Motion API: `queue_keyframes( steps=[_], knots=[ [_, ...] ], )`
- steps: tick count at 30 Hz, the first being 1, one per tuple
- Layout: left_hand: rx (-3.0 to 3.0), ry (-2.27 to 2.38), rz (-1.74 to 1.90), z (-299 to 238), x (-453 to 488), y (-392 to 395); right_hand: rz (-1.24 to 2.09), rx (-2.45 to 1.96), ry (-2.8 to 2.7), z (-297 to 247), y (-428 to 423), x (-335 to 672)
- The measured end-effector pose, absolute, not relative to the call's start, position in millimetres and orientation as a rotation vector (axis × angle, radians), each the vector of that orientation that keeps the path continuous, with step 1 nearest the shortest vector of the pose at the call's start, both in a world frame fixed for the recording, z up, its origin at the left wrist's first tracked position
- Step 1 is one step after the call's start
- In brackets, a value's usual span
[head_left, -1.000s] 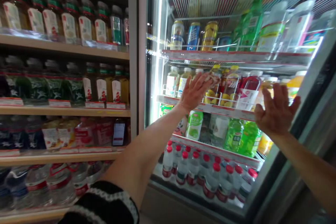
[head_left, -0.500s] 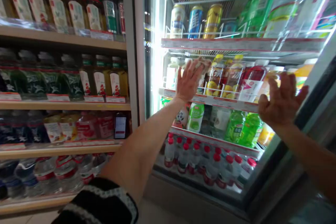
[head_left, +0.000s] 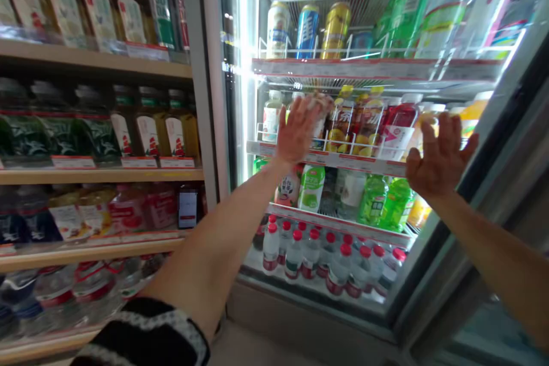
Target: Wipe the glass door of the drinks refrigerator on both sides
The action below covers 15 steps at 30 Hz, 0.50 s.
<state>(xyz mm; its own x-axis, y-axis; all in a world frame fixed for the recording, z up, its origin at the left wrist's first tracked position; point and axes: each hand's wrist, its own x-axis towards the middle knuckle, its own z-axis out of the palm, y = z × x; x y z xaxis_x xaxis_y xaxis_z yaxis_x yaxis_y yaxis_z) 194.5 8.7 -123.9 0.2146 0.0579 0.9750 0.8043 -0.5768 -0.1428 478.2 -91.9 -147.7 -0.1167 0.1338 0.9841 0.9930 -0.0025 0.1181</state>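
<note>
My left hand reaches into the open lit cooler at its second shelf. Its fingers press a pale crumpled cloth against the bottles there, just left of the yellow-capped juice bottles. My right hand is raised at the right end of the same shelf, palm forward and fingers spread. It holds nothing and hovers before the red-labelled bottle and the cooler's door frame.
Cans and green bottles stand on the cooler's top shelf. Green bottles are below the hands, red-capped water bottles at the bottom. Wooden shelves of drinks fill the left.
My left hand has slid leftward along the second shelf with the cloth, away from the yellow-capped bottles. My right hand stays raised and open. The view has shifted slightly.
</note>
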Motion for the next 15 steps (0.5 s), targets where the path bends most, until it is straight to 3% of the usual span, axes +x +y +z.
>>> queue_keyframes(
  steps=[3,5,12,15],
  knots=[
    [-1.579,-1.094,-1.801,-108.0,172.7,21.5,-1.301,-1.210,-1.382,-148.6,-89.7,478.4],
    [-1.571,-1.084,-1.837,-105.9,176.0,21.7,-1.310,-1.242,-1.385,-148.8,-89.6,477.6],
    [-1.973,-0.376,-1.086,-150.4,233.4,-12.4,-1.322,-1.270,-1.365,-148.0,-91.7,474.5],
    [-1.902,-0.395,-1.187,-155.4,218.7,-1.5,-1.345,-1.284,-1.368,-147.7,-92.3,473.8]
  ],
)
